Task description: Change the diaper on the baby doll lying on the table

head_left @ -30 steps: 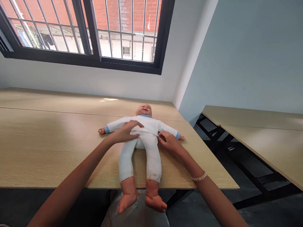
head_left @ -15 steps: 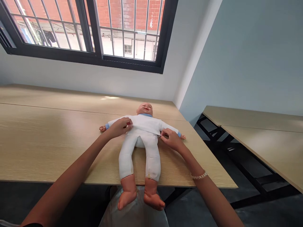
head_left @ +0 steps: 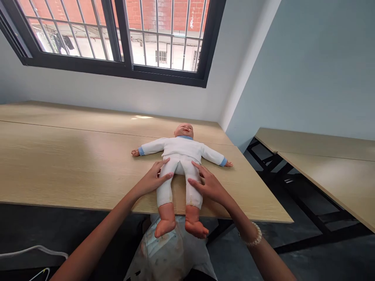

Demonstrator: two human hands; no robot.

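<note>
A baby doll [head_left: 181,156] in a white suit with blue cuffs lies on its back on the light wooden table [head_left: 73,164]. Its head points toward the window and its bare feet hang over the near edge. My left hand [head_left: 154,179] rests with fingers spread against the doll's left thigh. On the other side, my right hand [head_left: 206,183], a bead bracelet on its wrist, lies flat against the right thigh. Neither hand grips anything.
A crumpled white bag or cloth [head_left: 170,253] sits below the table edge under the doll's feet. A second wooden table [head_left: 322,156] stands to the right across a gap with dark frames. A barred window [head_left: 117,35] is behind. White cable [head_left: 32,249] lies at lower left.
Both hands slid down from the doll's waist and shirt hem to its thighs and flattened out. The doll now sits slightly farther up the table.
</note>
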